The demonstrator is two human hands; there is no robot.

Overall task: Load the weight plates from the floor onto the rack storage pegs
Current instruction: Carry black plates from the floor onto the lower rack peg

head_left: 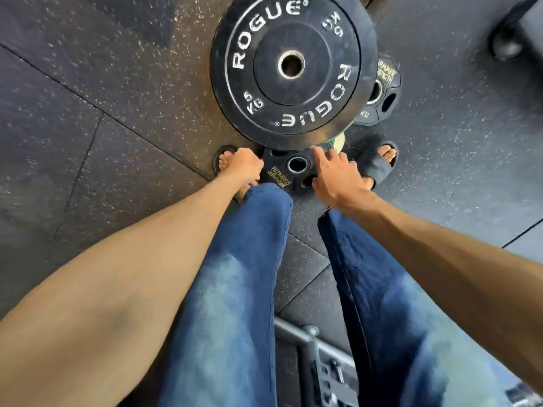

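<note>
A large black Rogue 5 KG bumper plate lies flat on the rubber floor. Its near edge overlaps a small black Hammer Strength plate that lies between my feet. My left hand is curled around that small plate's left edge. My right hand rests on the plate's right side with fingers spread, the index finger touching the Rogue plate's rim. A second Hammer Strength plate sticks out from under the Rogue plate on the right.
My legs in blue jeans and my feet in black slides stand close to the plates. A grey metal rack base is behind my legs. A dark piece of equipment stands at the top right. Something yellow-green shows under the Rogue plate.
</note>
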